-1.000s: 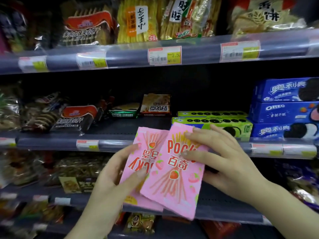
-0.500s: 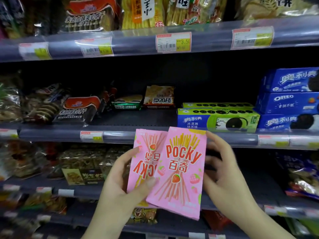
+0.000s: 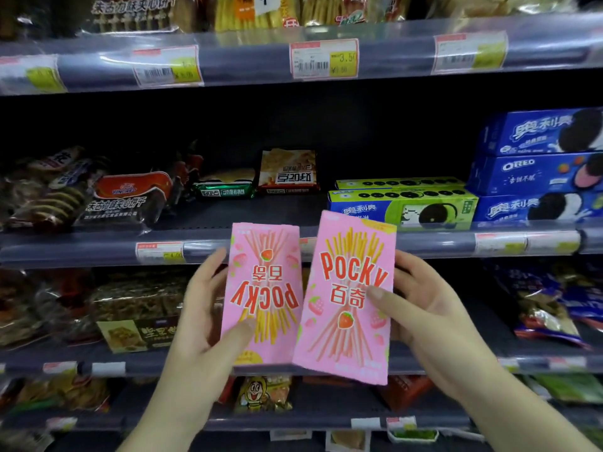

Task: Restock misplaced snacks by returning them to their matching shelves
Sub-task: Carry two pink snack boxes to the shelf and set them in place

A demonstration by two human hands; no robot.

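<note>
I hold two pink strawberry Pocky boxes side by side in front of the shelves. My left hand (image 3: 202,321) grips the left Pocky box (image 3: 264,288), which is upside down, thumb on its lower front. My right hand (image 3: 424,311) grips the right Pocky box (image 3: 346,308), which is upright and tilted slightly, thumb across its front. The two boxes touch along their inner edges, the right one a little in front. Both sit level with the middle shelf's front rail (image 3: 98,246).
On the middle shelf lie biscuit bags (image 3: 124,200) at left, small packs (image 3: 287,171) in the centre, green Oreo boxes (image 3: 404,207) and stacked blue Oreo boxes (image 3: 538,164) at right, with a bare stretch (image 3: 254,213) between. Shelves above and below hold more bagged snacks.
The boxes were overlapped and fanned in my hands; now they are drawn apart side by side, one in each hand, and raised a little towards the middle shelf.
</note>
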